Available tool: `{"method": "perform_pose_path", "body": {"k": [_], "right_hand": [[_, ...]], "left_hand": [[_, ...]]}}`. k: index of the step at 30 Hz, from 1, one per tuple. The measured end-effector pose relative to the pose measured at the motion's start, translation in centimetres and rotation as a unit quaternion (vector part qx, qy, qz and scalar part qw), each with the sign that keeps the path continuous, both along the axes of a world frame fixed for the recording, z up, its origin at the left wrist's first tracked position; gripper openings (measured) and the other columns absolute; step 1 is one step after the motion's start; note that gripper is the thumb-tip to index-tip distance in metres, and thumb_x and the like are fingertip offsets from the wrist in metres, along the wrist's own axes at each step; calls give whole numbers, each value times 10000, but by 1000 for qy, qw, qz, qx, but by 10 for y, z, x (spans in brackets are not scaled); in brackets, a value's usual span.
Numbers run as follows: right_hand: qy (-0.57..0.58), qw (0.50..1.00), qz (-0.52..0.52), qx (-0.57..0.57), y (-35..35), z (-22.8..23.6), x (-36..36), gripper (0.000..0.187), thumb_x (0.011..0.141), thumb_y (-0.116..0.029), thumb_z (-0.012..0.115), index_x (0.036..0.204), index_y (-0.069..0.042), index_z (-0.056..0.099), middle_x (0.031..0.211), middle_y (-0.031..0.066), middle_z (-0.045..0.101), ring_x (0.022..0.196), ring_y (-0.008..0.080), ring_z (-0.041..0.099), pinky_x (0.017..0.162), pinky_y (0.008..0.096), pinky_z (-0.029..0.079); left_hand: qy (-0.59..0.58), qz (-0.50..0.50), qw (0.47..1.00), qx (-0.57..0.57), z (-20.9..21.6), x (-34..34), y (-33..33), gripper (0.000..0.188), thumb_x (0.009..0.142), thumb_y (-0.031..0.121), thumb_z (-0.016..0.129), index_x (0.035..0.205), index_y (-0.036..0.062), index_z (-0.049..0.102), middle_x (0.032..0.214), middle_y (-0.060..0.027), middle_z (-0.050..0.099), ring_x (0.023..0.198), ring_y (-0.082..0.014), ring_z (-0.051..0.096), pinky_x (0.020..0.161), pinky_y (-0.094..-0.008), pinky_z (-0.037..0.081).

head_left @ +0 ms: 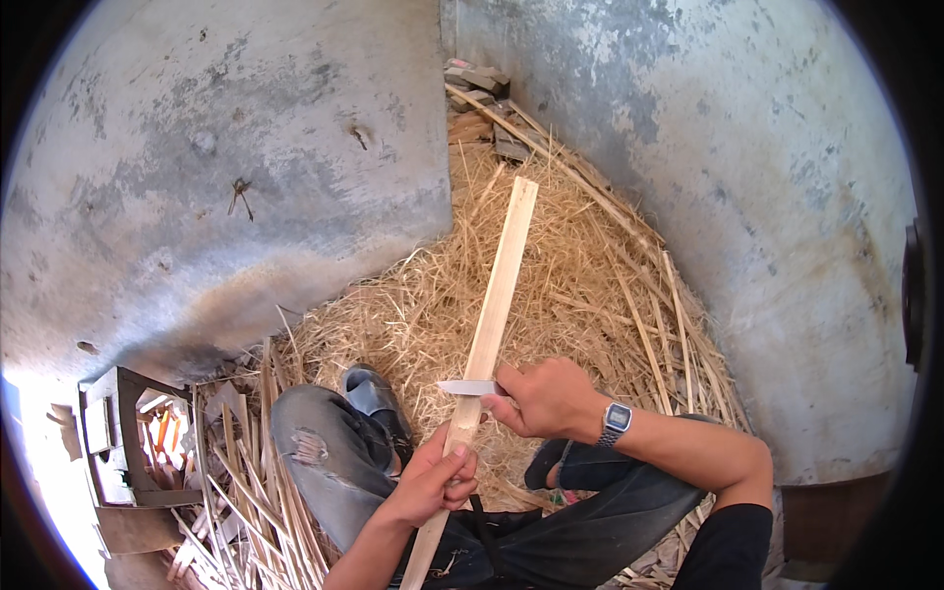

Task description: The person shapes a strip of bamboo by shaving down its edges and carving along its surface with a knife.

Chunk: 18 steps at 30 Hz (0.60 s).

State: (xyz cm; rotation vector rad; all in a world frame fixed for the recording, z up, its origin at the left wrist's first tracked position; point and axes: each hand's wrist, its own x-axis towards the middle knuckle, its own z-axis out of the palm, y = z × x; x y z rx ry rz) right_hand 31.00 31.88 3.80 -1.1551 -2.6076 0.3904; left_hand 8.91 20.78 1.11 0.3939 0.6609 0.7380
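Note:
A long pale strip of split bamboo or wood (501, 275) runs up and away from my lap, tilted slightly to the right. My left hand (434, 478) is closed round its lower part, with the thumb on top. Just above that, my right hand (548, 395) grips a knife, its handle hidden in the fist. The knife's blade (466, 387) lies crosswise over the strip, pointing left and touching or nearly touching its face. A digital watch (617, 419) is on my right wrist.
Pale shavings (423, 315) cover the ground ahead. Long thin strips (639, 324) lie along the right wall (787, 197); more strips (251, 492) are heaped at my left. A dark frame-like box (116, 442) stands at far left. Bricks or stones (475, 79) sit at the back.

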Motion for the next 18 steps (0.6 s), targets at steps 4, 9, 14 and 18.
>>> {"method": "perform_pose_path", "body": {"k": [4, 9, 14, 18], "right_hand": [[-66, 996, -57, -18, 25, -1, 1, 478, 1019, -515, 505, 822, -92, 607, 521, 136, 594, 446, 358, 605, 437, 483, 476], [-38, 998, -22, 41, 41, -15, 5, 501, 1022, -539, 497, 811, -94, 595, 521, 127, 591, 450, 346, 613, 432, 477, 471], [-36, 995, -12, 95, 49, -23, 6, 466, 1029, -523, 498, 810, -118, 569, 531, 98, 572, 435, 320, 581, 413, 454, 444], [-31, 991, -10, 131, 56, -21, 8, 468, 1030, -525, 496, 801, -123, 566, 545, 91, 573, 443, 305, 585, 410, 433, 443]], "left_hand": [[41, 5, 999, 15, 4, -3, -6, 426, 1119, 216, 417, 1529, 149, 320, 788, 12, 368, 531, -56, 291, 466, -217, 257], [81, 9, 997, 15, 5, -4, -14, 473, 1104, 239, 465, 1542, 150, 311, 770, 7, 347, 522, -62, 274, 462, -225, 253], [76, 13, 997, 4, 11, -6, -16, 455, 1102, 154, 430, 1539, 145, 303, 788, 3, 373, 533, -64, 296, 473, -221, 263], [85, 18, 996, 9, 15, -6, -17, 515, 1067, 157, 484, 1548, 149, 302, 778, -6, 358, 515, -68, 281, 462, -233, 260]]}}
